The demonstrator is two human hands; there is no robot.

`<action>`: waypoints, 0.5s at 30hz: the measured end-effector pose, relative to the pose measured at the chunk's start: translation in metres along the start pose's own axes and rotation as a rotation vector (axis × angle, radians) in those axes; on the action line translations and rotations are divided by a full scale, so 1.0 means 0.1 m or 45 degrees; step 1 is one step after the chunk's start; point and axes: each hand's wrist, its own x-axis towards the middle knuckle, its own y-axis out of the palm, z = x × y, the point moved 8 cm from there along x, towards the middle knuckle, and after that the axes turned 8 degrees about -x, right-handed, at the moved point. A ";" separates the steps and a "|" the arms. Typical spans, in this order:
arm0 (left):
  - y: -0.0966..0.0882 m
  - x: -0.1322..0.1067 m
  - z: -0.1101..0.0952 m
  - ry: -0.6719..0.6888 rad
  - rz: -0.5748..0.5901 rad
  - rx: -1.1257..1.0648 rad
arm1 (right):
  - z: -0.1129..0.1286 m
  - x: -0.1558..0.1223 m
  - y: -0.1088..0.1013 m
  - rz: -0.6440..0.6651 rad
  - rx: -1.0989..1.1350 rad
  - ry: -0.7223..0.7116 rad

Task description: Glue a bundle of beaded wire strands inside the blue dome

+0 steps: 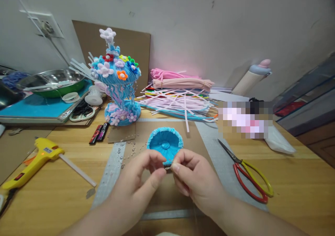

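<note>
A small blue dome-shaped cap (164,144) made of fuzzy pipe cleaners stands tilted on a cardboard sheet (167,190), its hollow side facing me. My left hand (142,180) and my right hand (193,180) meet at its lower edge. Both pinch with thumb and forefinger at one spot on the rim, where a tiny grey piece shows between the fingertips. What that piece is I cannot make out.
A finished blue pipe-cleaner ornament with flowers (117,79) stands behind. A yellow glue gun (36,159) lies at left, red-handled scissors (248,176) at right. Piled pipe cleaners (180,96), a metal bowl (52,82), black scissors (82,110) and a bottle (251,77) line the back.
</note>
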 end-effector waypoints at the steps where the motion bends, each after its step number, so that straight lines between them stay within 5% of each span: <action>1: -0.01 -0.02 -0.12 0.203 -0.024 0.246 | -0.05 0.01 0.04 0.040 0.126 0.073; 5: 0.05 -0.13 -0.35 0.665 -0.062 0.751 | -0.11 0.01 0.10 0.096 0.350 0.188; 15: 0.14 -0.14 -0.43 0.806 -0.020 1.024 | -0.07 0.02 -0.01 -0.038 0.003 0.077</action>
